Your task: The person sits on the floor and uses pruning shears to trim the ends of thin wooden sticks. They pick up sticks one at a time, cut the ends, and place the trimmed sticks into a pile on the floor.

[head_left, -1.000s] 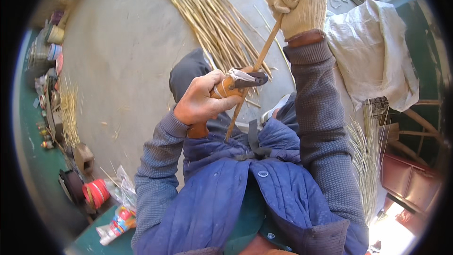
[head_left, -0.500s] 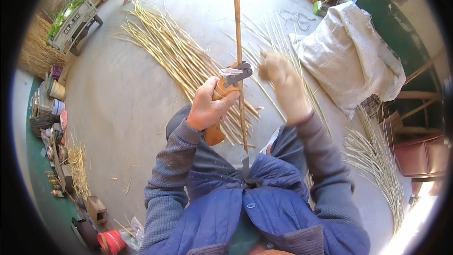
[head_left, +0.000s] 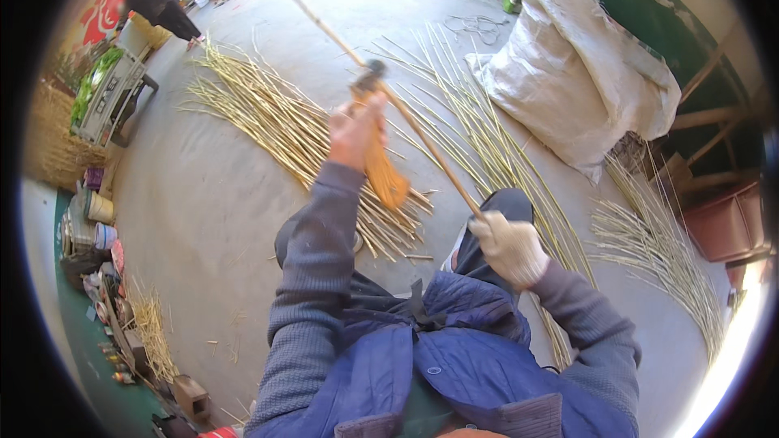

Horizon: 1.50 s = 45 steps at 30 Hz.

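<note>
A stick [head_left: 432,145] is held aslant at the head of a tool [head_left: 384,177].
The stick's near end is gripped in the closed, gloved right hand [head_left: 510,248]; farther out, the tool is clasped by the bare left hand [head_left: 351,135]. Stalks [head_left: 284,131] are spread on the floor [head_left: 207,195] beyond.

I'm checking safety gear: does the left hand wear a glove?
No, the left hand is bare; only the right hand wears a glove.
</note>
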### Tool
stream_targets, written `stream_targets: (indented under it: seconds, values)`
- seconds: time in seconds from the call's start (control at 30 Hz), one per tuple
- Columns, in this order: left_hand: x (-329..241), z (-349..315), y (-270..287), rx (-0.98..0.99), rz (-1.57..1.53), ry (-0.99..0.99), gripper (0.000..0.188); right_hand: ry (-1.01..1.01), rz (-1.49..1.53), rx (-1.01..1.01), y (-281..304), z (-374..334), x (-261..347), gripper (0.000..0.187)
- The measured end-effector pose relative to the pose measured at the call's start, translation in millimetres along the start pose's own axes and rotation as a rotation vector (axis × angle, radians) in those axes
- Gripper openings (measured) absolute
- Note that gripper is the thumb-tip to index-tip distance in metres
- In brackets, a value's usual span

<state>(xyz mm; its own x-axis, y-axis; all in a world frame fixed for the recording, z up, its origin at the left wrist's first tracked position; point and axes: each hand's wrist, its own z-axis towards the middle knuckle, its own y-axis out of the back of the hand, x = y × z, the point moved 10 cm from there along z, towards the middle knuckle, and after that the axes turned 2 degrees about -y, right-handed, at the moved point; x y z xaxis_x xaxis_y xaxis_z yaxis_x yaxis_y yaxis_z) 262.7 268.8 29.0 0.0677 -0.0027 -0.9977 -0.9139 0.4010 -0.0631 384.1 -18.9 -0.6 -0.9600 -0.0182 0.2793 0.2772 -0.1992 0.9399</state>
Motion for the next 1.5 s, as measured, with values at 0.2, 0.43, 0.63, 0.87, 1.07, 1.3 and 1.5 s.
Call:
stream_targets:
  seconds: [0.2, 0.43, 0.63, 0.87, 1.07, 1.3, 1.5]
  values:
    - [54, 61, 27, -0.054, 0.001, 0.142, 0.029, -0.433, 0.258, 0.475, -25, -190, -79, 0.020]
    - [89, -5, -44, 0.024, -0.151, 0.187, 0.025, -0.561, 0.524, 0.138, 18, -79, -88, 0.035]
    - [93, -30, -69, 0.002, -0.132, 0.166, 0.029, -0.143, 0.104, 0.038, -25, 54, -62, 0.016]
    - [67, 60, 97, -0.289, -0.080, 0.107, 0.024, 0.009, -0.176, 0.329, -13, -134, -48, 0.015]
    - [74, 60, 88, -0.228, -0.133, 0.103, 0.024, -0.503, 0.154, 0.354, -1, -200, -109, 0.024]
    - [109, -39, -47, -0.089, -0.186, 0.217, 0.027, -0.083, 0.110, 0.038, -10, 39, -63, 0.025]
    - [118, -10, 32, -0.277, -0.130, 0.229, 0.035, 0.155, -0.164, 0.124, -36, 3, -24, 0.022]
